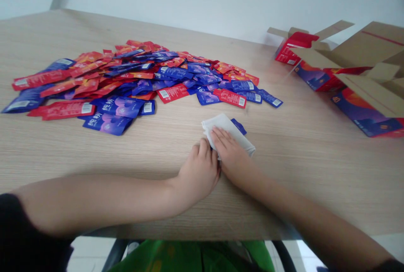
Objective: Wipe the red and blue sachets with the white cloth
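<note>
Centrally, a folded white sheet (227, 134) lies on the tabletop (299, 179), with a blue sachet (239, 126) partly under its far edge. Right hand (229, 154): flat on the sheet, fingers (221, 135) together, not clamped. Left hand (198, 175): just beside it on the tabletop, fingers (203, 148) curled together, tips at the sheet's near edge; any grip cannot be told. Farther off: one spread heap of red and blue sachets (135, 79), nearest its lower edge well apart from the hands. At far right: an opened cardboard carton (369, 49) and printed red-and-blue boxes (366, 112).
</note>
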`<state>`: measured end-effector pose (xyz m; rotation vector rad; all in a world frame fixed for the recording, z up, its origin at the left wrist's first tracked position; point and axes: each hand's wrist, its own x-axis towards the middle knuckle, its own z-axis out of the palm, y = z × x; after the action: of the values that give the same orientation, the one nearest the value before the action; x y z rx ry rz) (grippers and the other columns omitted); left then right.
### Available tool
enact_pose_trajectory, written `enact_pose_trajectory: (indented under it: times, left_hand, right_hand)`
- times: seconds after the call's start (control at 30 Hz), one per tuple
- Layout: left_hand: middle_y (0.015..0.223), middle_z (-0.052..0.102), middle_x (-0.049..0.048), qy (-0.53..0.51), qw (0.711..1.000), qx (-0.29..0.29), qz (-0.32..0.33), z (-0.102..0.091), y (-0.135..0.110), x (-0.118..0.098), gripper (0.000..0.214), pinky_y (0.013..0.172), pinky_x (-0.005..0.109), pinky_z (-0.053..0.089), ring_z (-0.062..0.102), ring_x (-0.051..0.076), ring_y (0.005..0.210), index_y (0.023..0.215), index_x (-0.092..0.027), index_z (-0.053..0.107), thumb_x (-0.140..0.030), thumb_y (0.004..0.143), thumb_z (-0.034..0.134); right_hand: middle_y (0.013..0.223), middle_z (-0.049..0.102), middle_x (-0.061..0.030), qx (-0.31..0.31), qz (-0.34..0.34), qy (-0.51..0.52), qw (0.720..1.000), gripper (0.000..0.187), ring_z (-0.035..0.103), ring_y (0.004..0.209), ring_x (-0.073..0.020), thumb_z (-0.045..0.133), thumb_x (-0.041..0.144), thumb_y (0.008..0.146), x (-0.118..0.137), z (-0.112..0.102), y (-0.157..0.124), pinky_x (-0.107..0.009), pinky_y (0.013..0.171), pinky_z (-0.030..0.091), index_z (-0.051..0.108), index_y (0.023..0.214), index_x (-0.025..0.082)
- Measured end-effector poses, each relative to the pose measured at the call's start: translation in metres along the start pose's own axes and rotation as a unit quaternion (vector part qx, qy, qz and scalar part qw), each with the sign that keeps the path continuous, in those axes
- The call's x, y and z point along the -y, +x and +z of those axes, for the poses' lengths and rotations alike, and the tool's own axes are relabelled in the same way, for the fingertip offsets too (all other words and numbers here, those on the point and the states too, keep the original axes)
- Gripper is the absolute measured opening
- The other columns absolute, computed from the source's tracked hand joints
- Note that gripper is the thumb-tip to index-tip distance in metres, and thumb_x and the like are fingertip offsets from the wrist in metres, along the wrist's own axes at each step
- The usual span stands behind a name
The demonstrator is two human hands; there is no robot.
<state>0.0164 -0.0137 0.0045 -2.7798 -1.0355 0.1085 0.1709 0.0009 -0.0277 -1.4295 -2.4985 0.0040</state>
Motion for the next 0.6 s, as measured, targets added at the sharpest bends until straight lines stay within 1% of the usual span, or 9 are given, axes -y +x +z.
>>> enact_pose_trajectory:
  times: [0.07, 0.13, 0.2, 0.23, 0.3, 0.4, 0.47, 0.53, 0.6]
  left_hand:
    - [0.127, 0.059, 0.0273, 0.001, 1.000, -0.004, -0.008, 0.000, 0.000, 0.000, 0.048, 0.088, 0.046, 0.046, 0.052, 0.039, 0.120, 0.128, 0.002, 0.056, -0.028, 0.096, 0.037]
    - [0.133, 0.055, 0.0290, 0.002, 1.000, -0.005, -0.020, 0.000, 0.000, 0.000, 0.054, 0.090, 0.046, 0.046, 0.049, 0.040, 0.124, 0.137, 0.004, 0.047, -0.031, 0.097, 0.037]
    - [0.135, 0.053, 0.0297, 0.005, 1.000, -0.001, -0.025, 0.001, -0.001, 0.000, 0.057, 0.092, 0.046, 0.045, 0.048, 0.040, 0.125, 0.141, 0.003, 0.042, -0.033, 0.096, 0.038]
    - [0.135, 0.053, 0.0298, 0.006, 1.000, 0.000, -0.026, 0.001, -0.001, 0.000, 0.057, 0.092, 0.046, 0.045, 0.048, 0.040, 0.125, 0.141, 0.003, 0.042, -0.033, 0.096, 0.038]
    - [0.135, 0.052, 0.0296, 0.004, 1.000, -0.003, -0.028, 0.001, -0.001, 0.000, 0.056, 0.092, 0.046, 0.045, 0.049, 0.039, 0.125, 0.140, 0.003, 0.043, -0.033, 0.096, 0.038]
    - [0.135, 0.053, 0.0287, -0.009, 1.000, -0.004, -0.023, 0.000, -0.001, 0.000, 0.051, 0.091, 0.046, 0.045, 0.049, 0.038, 0.124, 0.135, 0.002, 0.049, -0.030, 0.096, 0.037]
    - [0.135, 0.053, 0.0288, -0.014, 1.000, -0.002, -0.022, 0.000, 0.000, 0.000, 0.051, 0.091, 0.045, 0.046, 0.049, 0.038, 0.124, 0.133, 0.002, 0.049, -0.030, 0.096, 0.038]
    - [0.135, 0.052, 0.0298, -0.012, 1.000, -0.002, -0.025, 0.000, -0.001, 0.000, 0.054, 0.091, 0.045, 0.045, 0.048, 0.039, 0.125, 0.136, 0.003, 0.046, -0.031, 0.095, 0.039]
    - [0.135, 0.052, 0.0304, -0.006, 1.000, -0.003, -0.028, 0.001, -0.001, -0.001, 0.057, 0.093, 0.046, 0.045, 0.048, 0.039, 0.126, 0.139, 0.003, 0.043, -0.032, 0.095, 0.039]
  right_hand:
    - [0.148, 0.043, -0.0222, -0.009, 0.027, 0.007, 1.000, 0.065, 0.033, 0.142, -0.0255, 0.033, -0.001, 0.077, -0.008, -0.001, -0.001, -0.049, 0.116, 0.032, 0.043, 0.141, 0.001]
    - [0.148, 0.043, -0.0231, -0.031, 0.082, -0.004, 0.996, 0.069, 0.033, 0.142, -0.0268, 0.034, -0.003, 0.074, -0.023, -0.003, -0.002, -0.053, 0.115, 0.033, 0.042, 0.142, 0.002]
    - [0.147, 0.043, -0.0259, -0.050, 0.130, -0.024, 0.990, 0.069, 0.033, 0.142, -0.0293, 0.034, -0.004, 0.074, -0.033, -0.004, -0.003, -0.054, 0.114, 0.034, 0.041, 0.142, 0.000]
    - [0.147, 0.042, -0.0275, -0.053, 0.139, -0.032, 0.988, 0.067, 0.033, 0.142, -0.0304, 0.034, -0.004, 0.075, -0.033, -0.004, -0.003, -0.054, 0.113, 0.034, 0.041, 0.141, -0.002]
    - [0.146, 0.042, -0.0287, -0.047, 0.122, -0.038, 0.991, 0.062, 0.033, 0.141, -0.0308, 0.033, -0.003, 0.077, -0.024, -0.002, -0.004, -0.052, 0.114, 0.035, 0.044, 0.138, -0.005]
    - [0.147, 0.043, -0.0251, -0.028, 0.055, -0.020, 0.998, 0.060, 0.033, 0.142, -0.0283, 0.033, 0.000, 0.080, -0.003, 0.000, -0.005, -0.050, 0.115, 0.034, 0.046, 0.139, 0.000]
    - [0.148, 0.043, -0.0235, -0.015, 0.037, -0.003, 0.999, 0.061, 0.033, 0.142, -0.0268, 0.033, 0.000, 0.080, -0.001, -0.002, -0.005, -0.049, 0.116, 0.033, 0.046, 0.139, 0.001]
    - [0.148, 0.042, -0.0240, -0.007, 0.065, -0.005, 0.998, 0.065, 0.034, 0.142, -0.0269, 0.033, -0.002, 0.076, -0.012, -0.007, -0.005, -0.049, 0.116, 0.033, 0.045, 0.139, -0.001]
    - [0.147, 0.042, -0.0270, -0.002, 0.125, -0.030, 0.992, 0.067, 0.035, 0.141, -0.0289, 0.034, -0.004, 0.072, -0.027, -0.012, -0.004, -0.049, 0.115, 0.034, 0.043, 0.139, -0.005]
